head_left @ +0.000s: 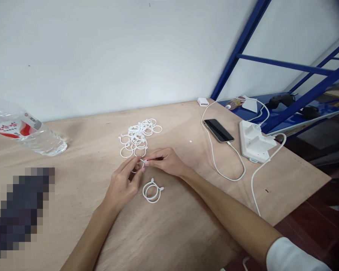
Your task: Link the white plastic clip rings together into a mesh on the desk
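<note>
Between my two hands is a white plastic ring (142, 162) with a small clip part, like a curtain ring. My left hand (127, 180) pinches the ring's left side, and its fingers cover much of it. From the right, my right hand (167, 161) pinches the small part at the ring's edge with thumb and fingertips. Just below my hands, two overlapping white rings (151, 192) with little knobs lie on the wooden table (169, 229). Beyond my fingers lies a loose pile of similar white rings (138, 133).
A water bottle (28, 128) leans at the left, above a pixelated dark area. On the right lie a phone (219, 130) on a white charging cable (214, 162) and a power strip (252, 143). A small white box (203, 102) sits by the wall near a blue metal frame (237, 52).
</note>
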The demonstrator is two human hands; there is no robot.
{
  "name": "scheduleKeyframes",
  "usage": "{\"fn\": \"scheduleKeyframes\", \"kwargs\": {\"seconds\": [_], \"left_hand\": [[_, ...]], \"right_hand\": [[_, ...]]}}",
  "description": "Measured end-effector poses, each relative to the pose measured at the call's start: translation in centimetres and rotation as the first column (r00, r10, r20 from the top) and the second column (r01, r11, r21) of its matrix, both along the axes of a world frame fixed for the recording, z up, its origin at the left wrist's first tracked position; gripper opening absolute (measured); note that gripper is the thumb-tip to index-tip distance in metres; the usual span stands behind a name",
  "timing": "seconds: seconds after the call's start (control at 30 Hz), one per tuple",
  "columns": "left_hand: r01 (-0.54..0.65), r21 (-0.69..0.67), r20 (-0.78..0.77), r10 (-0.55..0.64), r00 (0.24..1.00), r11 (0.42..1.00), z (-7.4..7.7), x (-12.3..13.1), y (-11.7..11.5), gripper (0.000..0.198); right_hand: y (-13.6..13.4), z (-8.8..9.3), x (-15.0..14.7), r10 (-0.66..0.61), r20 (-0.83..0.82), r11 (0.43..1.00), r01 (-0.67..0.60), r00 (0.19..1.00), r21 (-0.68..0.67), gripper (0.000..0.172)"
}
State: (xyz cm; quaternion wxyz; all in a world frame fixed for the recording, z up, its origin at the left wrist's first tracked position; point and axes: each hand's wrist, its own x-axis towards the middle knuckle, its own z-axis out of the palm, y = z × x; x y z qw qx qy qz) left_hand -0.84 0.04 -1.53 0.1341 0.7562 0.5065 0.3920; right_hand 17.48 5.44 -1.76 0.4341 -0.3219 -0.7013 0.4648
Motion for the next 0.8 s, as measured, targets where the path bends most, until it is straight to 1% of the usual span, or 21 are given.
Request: {"fn": "scheduleKeyframes", "kwargs": {"seconds": [0.07,0.17,0.27,0.4,0.47,0.53,0.57,0.63,0.73,0.8], "left_hand": [[0.008,-0.038,0.013,-0.008,1.000,0.999,0.2,0.0,-0.1,0.032],[0.016,-0.093,0.001,-0.016,1.000,0.996,0.4,-0.1,-0.2,0.030],[-0.001,-0.081,-0.012,0.000,1.000,0.997,0.5,-0.1,-0.2,0.032],[-0.012,-0.053,-0.020,0.011,1.000,0.999,0.7,-0.2,0.1,0.034],[-0.084,-0.076,-0.026,0.082,0.996,0.994,0.8,-0.2,0.4,0.039],[-0.200,-0.139,-0.064,0.193,0.979,0.970,0.8,0.1,0.5,0.047],[-0.251,-0.175,-0.099,0.236,0.967,0.952,0.8,0.2,0.6,0.050],[-0.308,-0.217,-0.178,0.272,0.946,0.927,0.8,0.6,0.6,0.049],[-0.312,-0.176,-0.216,0.272,0.938,0.934,0.7,0.8,0.6,0.037],[-0.300,-0.139,-0.195,0.271,0.943,0.944,0.6,0.7,0.7,0.030]], "right_hand": [[0.1,-0.1,0.1,0.013,-0.021,0.999,-0.014,1.000,-0.038,0.020],[0.2,-0.3,0.2,0.014,-0.011,0.999,-0.014,1.000,-0.040,0.021],[0.2,-0.2,0.1,0.029,0.043,0.999,-0.029,0.999,0.015,0.016],[0.0,0.2,0.0,0.045,0.115,0.989,-0.060,0.992,0.132,0.008],[-0.1,0.3,-0.1,0.035,0.119,0.980,-0.058,0.992,0.191,0.007],[-0.2,0.4,-0.1,0.017,0.115,0.972,-0.044,0.993,0.230,0.012],[-0.2,0.3,-0.1,-0.004,0.106,0.972,-0.021,0.994,0.236,0.016],[-0.2,0.3,-0.1,-0.078,0.070,0.977,0.062,0.994,0.203,0.022],[0.1,0.3,-0.1,-0.236,0.031,0.970,0.234,0.971,0.074,0.022],[0.3,0.3,-0.1,-0.300,0.030,0.954,0.300,0.953,0.005,0.020]]}}
